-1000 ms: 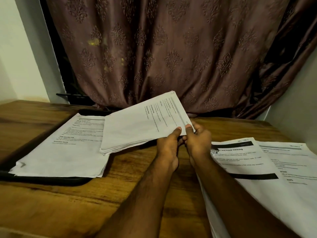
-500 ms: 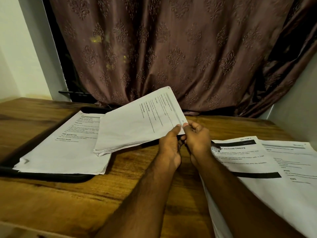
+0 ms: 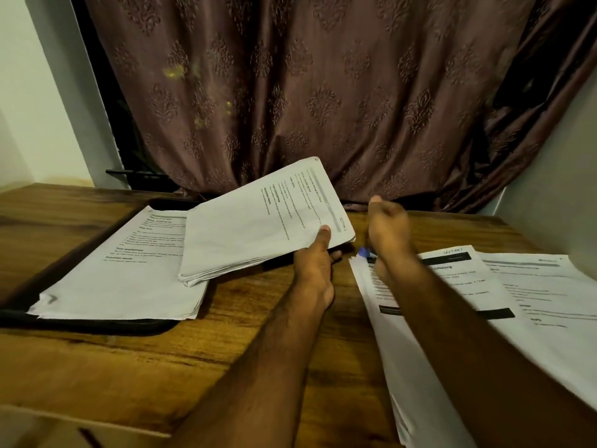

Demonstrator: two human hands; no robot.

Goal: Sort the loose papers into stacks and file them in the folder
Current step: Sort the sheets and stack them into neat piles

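Observation:
My left hand grips the near right corner of a thick stack of printed papers, held tilted above the table with its far end over another paper stack. That lower stack lies in the open black folder at the left. My right hand hovers just right of the held stack, blurred, apart from it, fingers loosely curled with nothing visible in them. Below it a small blue object shows at the corner of the right-hand papers.
A second sheet pile lies at the far right on the wooden table. A brown patterned curtain hangs behind the table. A pale wall stands at the left, another wall at the right.
My right hand has let go of the held stack's corner and moved right and up. My left hand alone now holds the stack, which is raised a little.

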